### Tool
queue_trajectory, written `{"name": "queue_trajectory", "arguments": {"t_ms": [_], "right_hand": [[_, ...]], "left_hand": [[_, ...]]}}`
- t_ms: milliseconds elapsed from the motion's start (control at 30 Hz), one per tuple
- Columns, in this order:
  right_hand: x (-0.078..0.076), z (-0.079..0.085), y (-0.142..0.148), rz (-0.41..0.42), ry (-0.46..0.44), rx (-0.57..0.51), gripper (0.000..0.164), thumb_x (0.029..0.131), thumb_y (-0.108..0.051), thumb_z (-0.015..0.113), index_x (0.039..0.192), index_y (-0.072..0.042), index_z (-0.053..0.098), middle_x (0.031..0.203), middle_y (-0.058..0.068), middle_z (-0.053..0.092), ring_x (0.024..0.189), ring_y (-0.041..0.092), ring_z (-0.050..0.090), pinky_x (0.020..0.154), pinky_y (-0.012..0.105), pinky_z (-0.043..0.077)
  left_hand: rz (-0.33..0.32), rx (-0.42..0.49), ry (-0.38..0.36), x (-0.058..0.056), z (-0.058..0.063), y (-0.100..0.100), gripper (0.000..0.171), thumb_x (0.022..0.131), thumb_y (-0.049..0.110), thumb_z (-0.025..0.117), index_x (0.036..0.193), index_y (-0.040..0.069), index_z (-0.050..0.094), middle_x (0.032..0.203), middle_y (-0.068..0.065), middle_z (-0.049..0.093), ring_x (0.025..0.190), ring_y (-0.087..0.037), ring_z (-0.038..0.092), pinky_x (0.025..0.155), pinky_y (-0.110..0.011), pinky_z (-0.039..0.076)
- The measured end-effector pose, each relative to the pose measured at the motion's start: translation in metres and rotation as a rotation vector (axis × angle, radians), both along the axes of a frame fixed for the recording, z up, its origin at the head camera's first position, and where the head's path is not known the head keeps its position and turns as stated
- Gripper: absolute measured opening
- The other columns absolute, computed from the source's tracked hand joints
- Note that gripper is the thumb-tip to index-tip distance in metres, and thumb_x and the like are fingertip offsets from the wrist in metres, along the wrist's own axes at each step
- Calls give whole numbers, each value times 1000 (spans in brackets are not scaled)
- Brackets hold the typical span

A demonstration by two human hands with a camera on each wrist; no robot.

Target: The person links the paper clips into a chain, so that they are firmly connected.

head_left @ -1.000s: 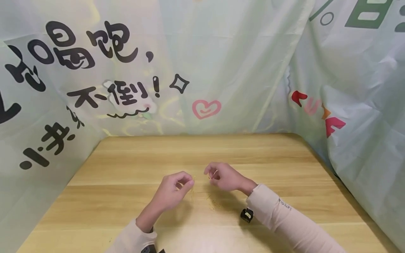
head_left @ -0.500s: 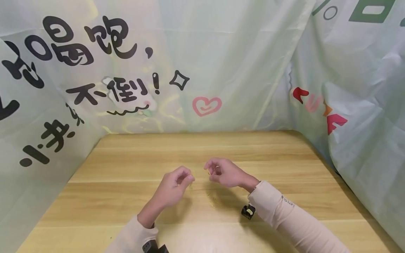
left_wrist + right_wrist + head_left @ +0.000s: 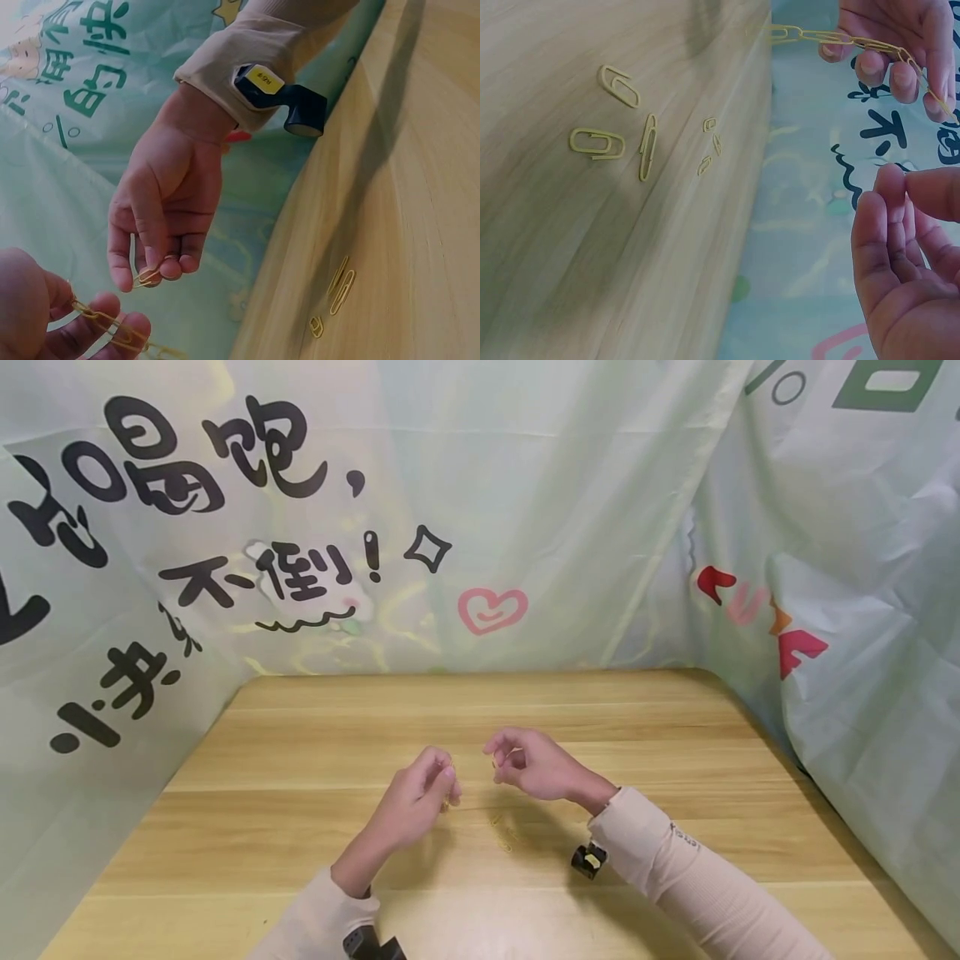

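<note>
From where I stand, the left hand [image 3: 416, 797] pinches one end of a linked paper clip chain [image 3: 832, 37] at thumb and fingertips; the chain runs across the other fingers and hangs toward the wooden table [image 3: 300, 718]. The right hand [image 3: 538, 766] pinches a single paper clip [image 3: 146, 280]. Both hands are raised above the tabletop, near each other but apart. Loose paper clips [image 3: 648, 150] lie on the wood below, between the hands.
</note>
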State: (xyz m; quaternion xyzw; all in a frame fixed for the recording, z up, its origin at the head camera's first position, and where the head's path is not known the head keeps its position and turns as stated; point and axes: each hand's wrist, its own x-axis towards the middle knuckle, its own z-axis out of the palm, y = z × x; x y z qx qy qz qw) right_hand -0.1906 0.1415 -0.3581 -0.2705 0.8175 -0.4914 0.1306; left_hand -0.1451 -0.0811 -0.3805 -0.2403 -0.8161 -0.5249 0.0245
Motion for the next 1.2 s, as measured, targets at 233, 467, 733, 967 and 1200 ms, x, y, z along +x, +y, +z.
{"name": "queue_trajectory", "arguments": {"t_ms": [233,467,733,967,1200], "right_hand": [[0,2,-1,2,-7,-17,27,86,5,63,112,0,58,98,20,55,71,16,59,60,25,48],[-2,1,0,14,-9,-62,27,87,5,63,113,0,58,95,15,54,76,18,61,66,31,52],[-2,5,-1,31,-35,-127,28,86,8,62,113,3,57,94,13,53,83,21,63,77,41,55],[0,8,-1,30,-94,-172,28,87,7,63,114,2,56,93,12,53,84,23,63,81,42,54],[1,9,-2,14,-117,-165,31,88,-1,66,118,2,56,99,13,55,83,23,63,82,42,53]], "left_hand": [[-10,10,-27,0,1,2,5,104,8,42,101,6,46,71,-2,56,63,-24,62,57,-28,50],[-27,25,-66,-1,2,4,8,104,8,41,102,3,46,73,-6,53,45,-9,48,43,-19,40],[16,-24,-16,-2,2,7,7,103,12,46,99,7,50,77,-5,55,59,-15,51,51,-24,44],[13,-66,49,-3,1,8,9,101,13,50,96,7,55,78,-3,57,70,-17,56,62,-28,51],[31,-136,101,-4,1,8,9,99,13,53,94,7,59,78,-3,61,63,-11,53,60,-26,49]]}}
